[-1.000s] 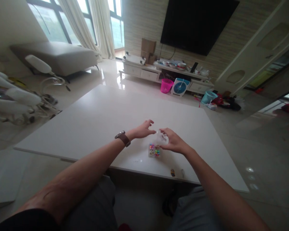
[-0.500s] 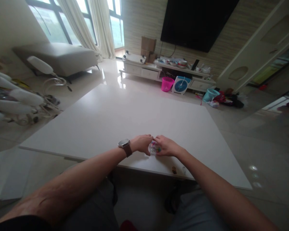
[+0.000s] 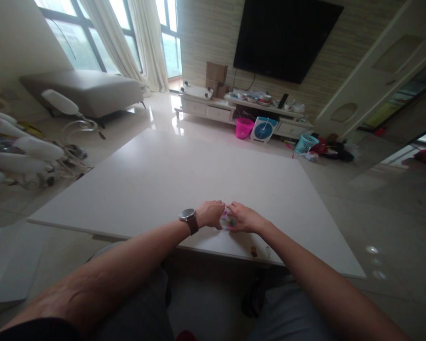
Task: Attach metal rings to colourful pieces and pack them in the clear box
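A small, clear, roundish container (image 3: 228,219) with pink, green and other coloured bits showing sits low over the white table near its front edge. My left hand (image 3: 212,213), with a watch (image 3: 188,215) on the wrist, curls round its left side. From the right, my right hand (image 3: 246,218) grips it with thumb and fingers. The fingers partly cover the container, and whether it touches the table I cannot tell. Close to my right forearm lie a small brown-and-yellow thing (image 3: 253,251) and a small clear piece (image 3: 268,251).
The broad white table (image 3: 184,175) stretches ahead. Beyond it stand a pink basket (image 3: 244,128), a blue fan (image 3: 264,129) and a teal basket (image 3: 306,143) by a low TV cabinet (image 3: 218,113). White lamp-like pieces (image 3: 24,147) crowd the left side.
The camera view has shifted slightly. Both hands stay round the container, which seems turned a little between them; the left wrist has moved slightly right.
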### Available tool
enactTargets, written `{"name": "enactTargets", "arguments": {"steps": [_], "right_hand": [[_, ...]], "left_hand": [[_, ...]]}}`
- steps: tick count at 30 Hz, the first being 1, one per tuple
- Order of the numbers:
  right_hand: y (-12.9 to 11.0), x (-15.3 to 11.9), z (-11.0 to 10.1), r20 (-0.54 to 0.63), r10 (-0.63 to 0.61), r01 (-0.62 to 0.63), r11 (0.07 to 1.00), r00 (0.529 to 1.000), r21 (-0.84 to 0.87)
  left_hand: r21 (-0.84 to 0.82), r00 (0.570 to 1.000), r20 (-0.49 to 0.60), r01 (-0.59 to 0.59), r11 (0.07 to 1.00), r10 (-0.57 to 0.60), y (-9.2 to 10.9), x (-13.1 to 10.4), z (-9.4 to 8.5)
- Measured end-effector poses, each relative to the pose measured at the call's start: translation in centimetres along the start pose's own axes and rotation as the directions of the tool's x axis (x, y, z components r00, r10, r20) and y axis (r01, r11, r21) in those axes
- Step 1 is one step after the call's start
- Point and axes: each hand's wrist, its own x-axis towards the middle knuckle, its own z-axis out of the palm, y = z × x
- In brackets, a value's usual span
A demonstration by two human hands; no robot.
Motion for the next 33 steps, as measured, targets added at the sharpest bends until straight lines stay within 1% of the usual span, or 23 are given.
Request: {"name": "enactTargets", "arguments": {"steps": [8, 12, 17, 23, 26, 33], "right_hand": [[0.2, -0.4, 0.3, -0.025, 0.037, -0.038, 0.999, 0.999, -0.016], [0.1, -0.4, 0.1, -0.014, 0.034, -0.034, 0.999, 0.999, -0.008], [-0.1, -0.6, -0.3, -0.010, 0.024, -0.024, 1.000, 1.000, -0.018], [0.1, -0.6, -0.2, 0.001, -0.009, 0.009, 1.000, 1.000, 0.002], [0.1, -0.6, -0.2, 0.002, -0.008, 0.008, 1.000, 1.000, 0.009], [-0.2, -1.0, -0.5, 0.002, 0.000, 0.000, 0.999, 1.000, 0.041]], "left_hand": [[-0.028, 1.000, -0.019, -0.012, 1.000, 0.011, -0.7, 0.0, -0.1], [-0.044, 1.000, -0.002, -0.018, 0.999, 0.018, -1.0, 0.2, -0.1], [-0.118, 1.000, 0.012, -0.026, 0.993, 0.028, -1.4, 0.4, 0.1], [-0.166, 0.998, 0.014, -0.053, 0.985, 0.056, -1.5, 0.2, 0.1], [-0.169, 0.998, 0.019, -0.052, 0.984, 0.056, -1.5, 0.0, 0.1], [-0.161, 0.998, -0.008, -0.064, 0.985, 0.064, -1.5, 0.0, 0.3]]}}
